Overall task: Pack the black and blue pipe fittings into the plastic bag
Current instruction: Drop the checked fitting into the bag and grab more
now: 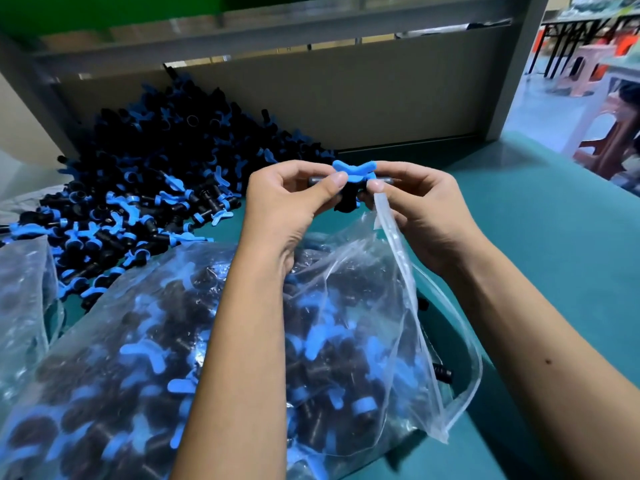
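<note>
Both hands hold one black pipe fitting with a blue winged handle (353, 174) above the green table. My left hand (291, 206) pinches its left side. My right hand (422, 209) grips its right side and also pinches the rim of a clear plastic bag (388, 313), which hangs open below. That bag lies under my forearms and holds several black and blue fittings. A large heap of loose fittings (149, 188) covers the table at the left, behind the bag.
Another filled clear bag (24, 299) lies at the far left edge. A grey metal frame and board (346, 105) wall off the back of the green table (554, 258). Two loose black parts (441, 372) lie by the bag. Stools stand on the floor at right.
</note>
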Motion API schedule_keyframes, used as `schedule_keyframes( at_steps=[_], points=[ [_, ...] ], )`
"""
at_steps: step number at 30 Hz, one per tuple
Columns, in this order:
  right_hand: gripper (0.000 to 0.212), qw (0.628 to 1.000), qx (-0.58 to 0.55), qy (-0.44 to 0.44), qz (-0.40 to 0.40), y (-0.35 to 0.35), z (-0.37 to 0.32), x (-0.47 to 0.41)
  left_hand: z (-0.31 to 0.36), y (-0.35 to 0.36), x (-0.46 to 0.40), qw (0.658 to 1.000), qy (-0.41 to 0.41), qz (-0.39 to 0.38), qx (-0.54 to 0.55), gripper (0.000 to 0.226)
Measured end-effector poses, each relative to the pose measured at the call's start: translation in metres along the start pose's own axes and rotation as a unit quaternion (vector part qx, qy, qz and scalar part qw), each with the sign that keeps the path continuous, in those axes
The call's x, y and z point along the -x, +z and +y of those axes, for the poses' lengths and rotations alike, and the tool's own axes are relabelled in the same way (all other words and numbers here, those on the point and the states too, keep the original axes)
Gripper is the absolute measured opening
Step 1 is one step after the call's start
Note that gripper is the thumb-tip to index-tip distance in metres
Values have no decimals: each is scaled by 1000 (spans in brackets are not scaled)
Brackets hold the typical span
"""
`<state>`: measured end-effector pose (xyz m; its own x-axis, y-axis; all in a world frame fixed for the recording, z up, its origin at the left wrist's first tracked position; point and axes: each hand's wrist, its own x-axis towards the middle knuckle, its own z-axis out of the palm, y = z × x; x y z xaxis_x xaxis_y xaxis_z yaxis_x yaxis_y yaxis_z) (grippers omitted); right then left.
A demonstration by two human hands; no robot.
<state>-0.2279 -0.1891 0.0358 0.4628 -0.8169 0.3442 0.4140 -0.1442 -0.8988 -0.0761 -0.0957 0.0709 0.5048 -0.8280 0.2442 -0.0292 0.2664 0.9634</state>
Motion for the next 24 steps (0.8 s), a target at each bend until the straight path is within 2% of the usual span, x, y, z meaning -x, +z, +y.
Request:
schedule_keyframes(
  at_steps=[4,10,17,22,24],
  points=[
    [25,999,35,-17,-6,1,2,1,0,-3,1,1000,3,-26,-12,15],
    [16,998,-24,-19,59,-9,-3,-1,0,-9,-3,999,12,39,3,17],
    [26,997,56,-55,-20,-2,-1,2,0,0,0,997,23,-39,-68,18],
    [18,997,15,-43,59,-11,-6,-1,3,-7,-2,999,14,13,-46,13],
    [22,992,58,-65,90,-9,-7,-2,5,-2,-2,999,15,37,-35,11]
  ],
)
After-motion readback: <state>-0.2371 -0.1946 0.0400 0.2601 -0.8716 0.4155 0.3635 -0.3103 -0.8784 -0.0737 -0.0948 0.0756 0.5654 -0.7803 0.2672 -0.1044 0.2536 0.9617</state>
